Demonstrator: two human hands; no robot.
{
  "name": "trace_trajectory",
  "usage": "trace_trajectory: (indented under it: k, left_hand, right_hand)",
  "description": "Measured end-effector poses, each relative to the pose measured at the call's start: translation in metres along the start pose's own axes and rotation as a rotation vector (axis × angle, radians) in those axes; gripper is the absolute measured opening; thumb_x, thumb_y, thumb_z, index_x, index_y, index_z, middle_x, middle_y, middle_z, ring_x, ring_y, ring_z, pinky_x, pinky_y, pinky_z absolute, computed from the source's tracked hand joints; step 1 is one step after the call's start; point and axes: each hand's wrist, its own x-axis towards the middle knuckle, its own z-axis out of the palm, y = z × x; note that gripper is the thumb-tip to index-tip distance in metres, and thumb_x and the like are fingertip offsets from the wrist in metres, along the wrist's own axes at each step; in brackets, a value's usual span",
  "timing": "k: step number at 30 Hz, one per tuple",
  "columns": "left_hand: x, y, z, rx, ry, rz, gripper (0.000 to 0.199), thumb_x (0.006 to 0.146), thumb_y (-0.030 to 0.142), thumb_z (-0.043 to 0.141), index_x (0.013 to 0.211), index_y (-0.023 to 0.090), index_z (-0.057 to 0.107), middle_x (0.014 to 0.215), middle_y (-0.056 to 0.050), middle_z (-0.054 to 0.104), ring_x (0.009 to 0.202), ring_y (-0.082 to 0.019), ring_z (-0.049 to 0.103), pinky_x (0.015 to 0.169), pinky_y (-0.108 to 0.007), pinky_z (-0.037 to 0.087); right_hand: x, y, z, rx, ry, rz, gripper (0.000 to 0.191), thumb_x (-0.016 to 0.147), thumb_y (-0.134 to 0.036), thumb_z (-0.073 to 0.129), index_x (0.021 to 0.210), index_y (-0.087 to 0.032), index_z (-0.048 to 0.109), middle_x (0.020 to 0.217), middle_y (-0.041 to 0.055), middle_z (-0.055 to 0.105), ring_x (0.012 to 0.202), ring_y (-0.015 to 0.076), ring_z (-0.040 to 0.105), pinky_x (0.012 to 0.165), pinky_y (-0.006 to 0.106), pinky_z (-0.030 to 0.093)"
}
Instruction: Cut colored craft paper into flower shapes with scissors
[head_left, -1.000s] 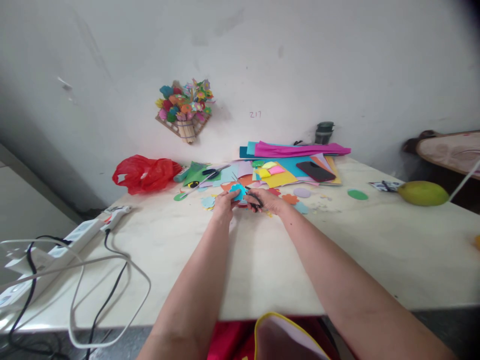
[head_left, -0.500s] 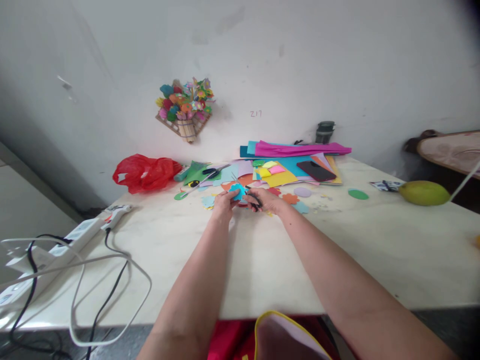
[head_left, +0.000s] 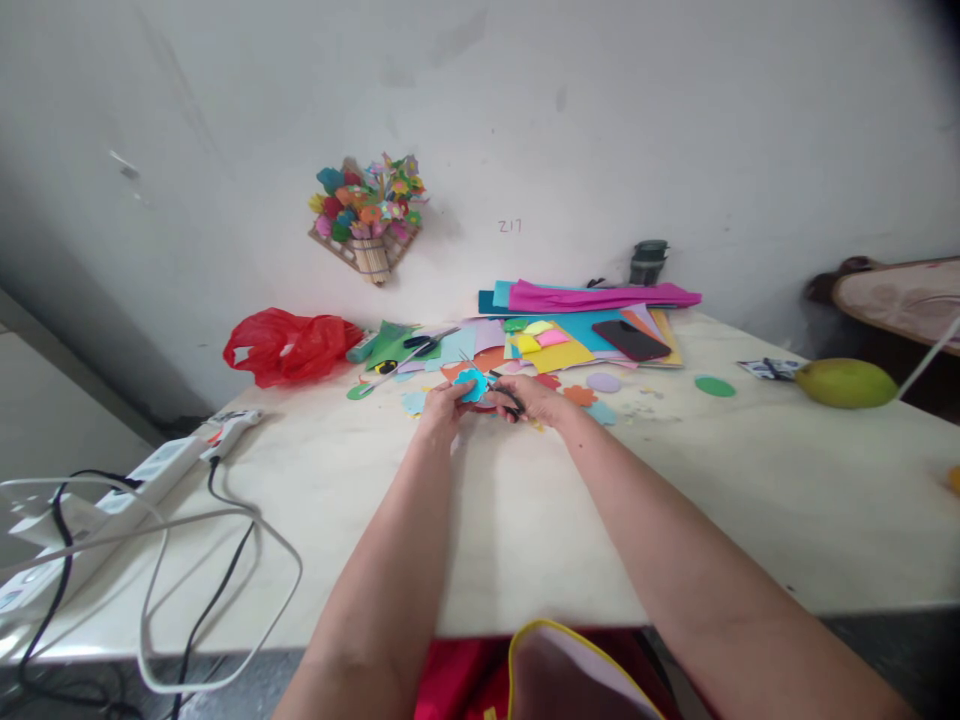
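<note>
My left hand (head_left: 442,405) pinches a bright blue scalloped paper flower (head_left: 471,385) by its lower left edge, a little above the table. In my right hand (head_left: 531,398) is a pair of black-handled scissors (head_left: 511,402), their handles wrapped by the fingers. The blades point up and left beside the flower's right edge; whether they touch the paper I cannot tell. Around my hands lie cut paper shapes: an orange flower (head_left: 580,396), a light blue flower (head_left: 602,413), a lilac oval (head_left: 604,382) and a pale blue piece (head_left: 413,402).
Coloured paper sheets (head_left: 577,327), a phone (head_left: 631,340) and a second pair of scissors (head_left: 424,344) lie at the back. A red plastic bag (head_left: 289,345) sits back left, a mango (head_left: 846,384) at right. Cables and a power strip (head_left: 142,500) cover the left edge.
The blue flower in my left hand has turned slightly and shifted a little left, away from the scissors. My right hand has hardly moved.
</note>
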Motion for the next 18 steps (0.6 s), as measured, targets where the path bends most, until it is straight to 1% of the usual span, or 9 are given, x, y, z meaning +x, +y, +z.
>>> trace_trajectory:
  k: [5,10,12,15,18]
  left_hand:
    - [-0.001,0.001,-0.001,0.025,-0.021,-0.009,0.02,0.053,0.016,0.08,0.061,0.013,0.063,0.064,-0.004,0.066,0.057,-0.013,0.059,0.058,-0.026,0.048]
    - [-0.003,0.002,-0.003,0.049,-0.039,-0.001,0.025,0.046,0.018,0.084,0.058,0.013,0.063,0.06,-0.003,0.064,0.055,-0.012,0.057,0.058,-0.025,0.047]
    - [-0.004,0.003,-0.004,0.07,-0.047,-0.002,0.027,0.043,0.019,0.085,0.058,0.013,0.063,0.059,-0.003,0.064,0.054,-0.012,0.057,0.059,-0.025,0.048]
    - [-0.006,0.003,-0.004,0.103,-0.082,0.0,0.029,0.042,0.021,0.087,0.059,0.012,0.065,0.06,-0.004,0.066,0.055,-0.014,0.059,0.061,-0.027,0.049]
    - [-0.008,0.003,-0.004,0.141,-0.117,0.019,0.029,0.043,0.024,0.088,0.06,0.013,0.066,0.062,-0.005,0.067,0.058,-0.016,0.061,0.065,-0.029,0.05]
  right_hand:
    - [0.0,-0.002,-0.001,-0.001,0.011,0.027,0.029,0.065,-0.033,0.08,0.069,-0.016,0.056,0.046,-0.0033,0.055,0.036,0.0076,0.045,0.032,0.018,0.025]
    - [0.0,-0.001,-0.008,-0.02,-0.01,0.065,0.026,0.066,-0.031,0.078,0.065,-0.016,0.057,0.041,-0.0036,0.051,0.036,0.0079,0.044,0.034,0.018,0.029]
    - [0.0,0.001,-0.013,-0.018,-0.007,0.053,0.024,0.068,-0.03,0.076,0.064,-0.016,0.057,0.042,-0.0033,0.052,0.036,0.0076,0.044,0.035,0.018,0.03]
    - [0.001,0.005,-0.021,-0.001,0.037,0.048,0.023,0.071,-0.031,0.072,0.063,-0.016,0.056,0.044,-0.0026,0.053,0.036,0.0072,0.043,0.034,0.019,0.03]
    - [0.0,0.01,-0.028,-0.015,0.061,-0.021,0.026,0.071,-0.033,0.073,0.063,-0.017,0.054,0.049,-0.0013,0.056,0.038,0.0076,0.046,0.034,0.019,0.026]
